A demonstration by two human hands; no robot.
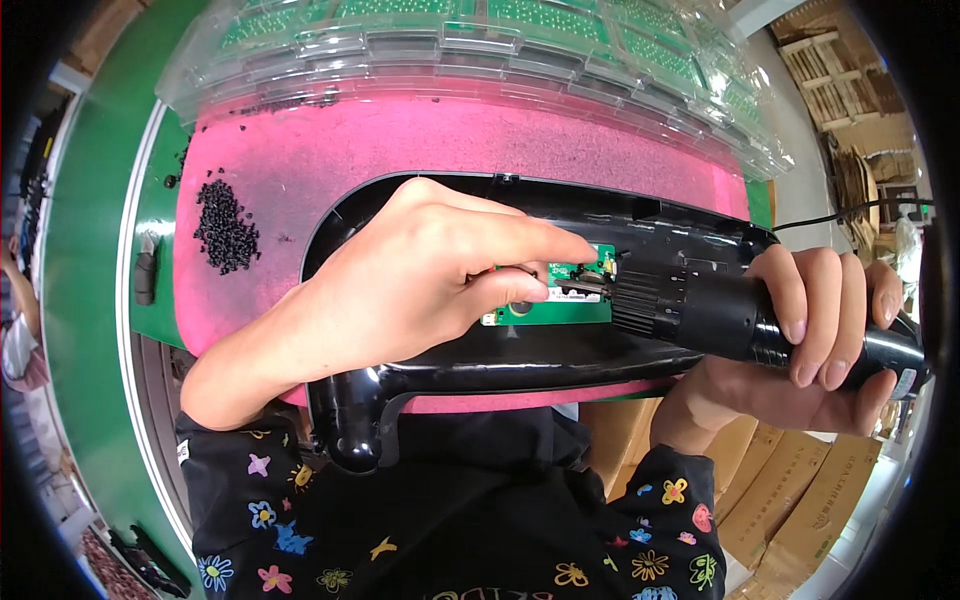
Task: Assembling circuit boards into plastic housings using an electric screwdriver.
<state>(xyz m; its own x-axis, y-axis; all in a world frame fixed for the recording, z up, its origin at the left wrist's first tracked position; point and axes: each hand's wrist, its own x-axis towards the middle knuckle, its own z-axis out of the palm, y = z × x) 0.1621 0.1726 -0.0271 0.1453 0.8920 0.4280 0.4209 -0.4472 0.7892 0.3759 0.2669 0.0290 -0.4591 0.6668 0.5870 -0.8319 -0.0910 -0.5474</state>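
Observation:
My right hand (815, 310) is wrapped round a black electric screwdriver (715, 310), which lies almost level and points left. Its tip end is over a green circuit board (550, 312) inside a long black plastic housing (560, 352). My left hand (440, 265) reaches across the housing, with thumb and bent fingers drawn together over the board beside the screwdriver's tip. Whatever is between those fingertips is too small and hidden to make out. The housing lies open side up, and a short rounded arm of it sticks out toward me at the left.
A pink mat (300, 150) covers the green worktop (95, 250). On its left lies a heap of small black pieces (225, 228). Clear plastic trays (470, 50) with green circuit boards stand stacked at the back. Cardboard boxes (790, 490) stand below right; a black cable (850, 210) runs at the right.

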